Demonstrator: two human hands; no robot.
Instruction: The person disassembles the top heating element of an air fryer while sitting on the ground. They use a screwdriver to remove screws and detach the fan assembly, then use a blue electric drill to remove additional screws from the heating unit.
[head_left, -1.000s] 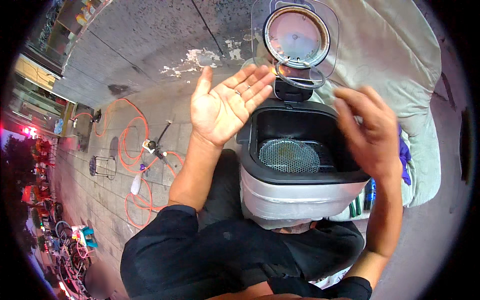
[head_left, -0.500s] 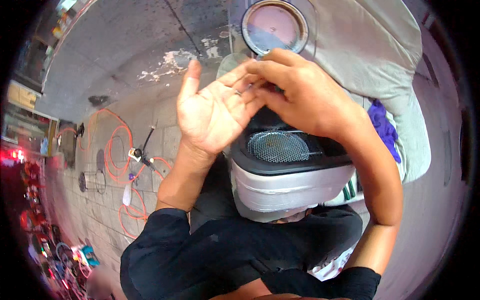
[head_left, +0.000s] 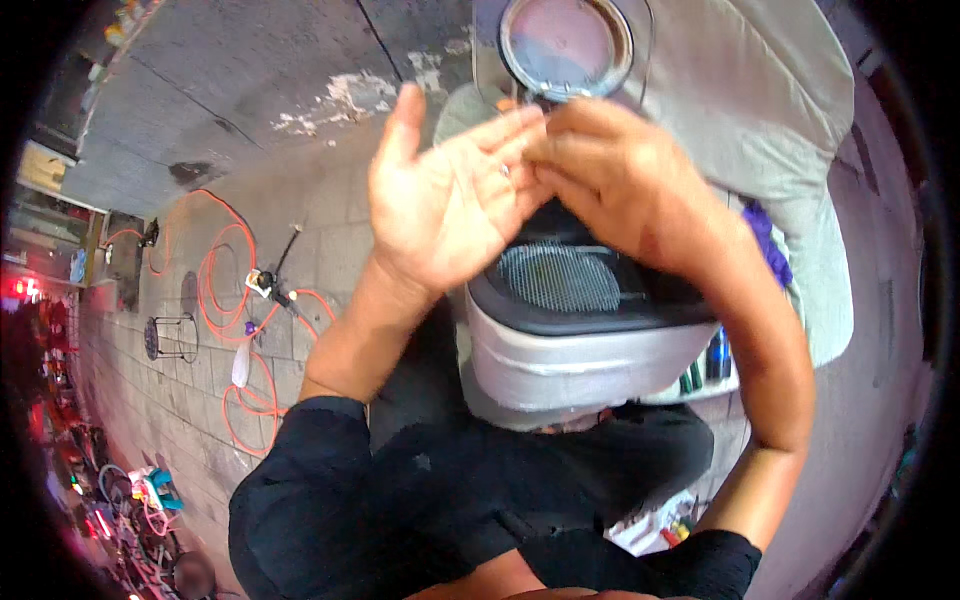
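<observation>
My left hand [head_left: 435, 215] is turned palm up with its fingers stretched out. A tiny shiny speck lies against its fingers; I cannot make out whether it is a ring or a loose piece. Over those fingertips, my right hand [head_left: 635, 185] is closed in a pinch, slightly blurred, and whatever it pinches is hidden. Both hands are above a rounded box [head_left: 590, 365] with white sides and a black top. Set into that top is a metal mesh grille [head_left: 560, 278], and the box's far part is covered by my hands.
Beyond my hands stands a round, shallow, dark-rimmed dish [head_left: 565, 45]. Pale grey fabric [head_left: 745, 90] spreads to the right, with a purple cloth [head_left: 768, 245] on it. Dark green and blue cylinders [head_left: 718, 355] lie beside the box. An orange hose [head_left: 205, 290] coils on the paved floor at left.
My left fingers are straighter than before. My right hand stays pinched at the left fingertips and looks more blurred. The whole view has shifted slightly.
</observation>
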